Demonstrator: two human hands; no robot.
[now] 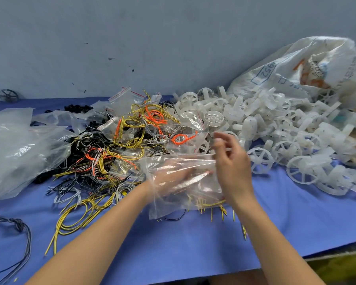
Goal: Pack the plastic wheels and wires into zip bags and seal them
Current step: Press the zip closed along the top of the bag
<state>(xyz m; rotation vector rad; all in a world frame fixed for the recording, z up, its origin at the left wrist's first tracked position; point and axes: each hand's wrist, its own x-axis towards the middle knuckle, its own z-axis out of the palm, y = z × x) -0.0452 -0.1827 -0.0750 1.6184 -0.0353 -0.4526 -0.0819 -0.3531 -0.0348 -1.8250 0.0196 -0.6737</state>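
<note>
Left hand [173,177] thrust inside clear, crinkled bag [185,194], fingers seemingly spread flat; right hand [232,167] pinching bag's mouth. Held between tangled yellow, orange and black wires [119,145] at left and heaped translucent spoked wheels [275,128] at right. Bare blue desk [173,243] toward near edge.

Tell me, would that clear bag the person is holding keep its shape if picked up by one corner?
Probably not: the zip bag looks thin, creasing and draping over the left hand inside it. It is likely very light, being see-through film. Its glossy surface may be slippery.
</note>
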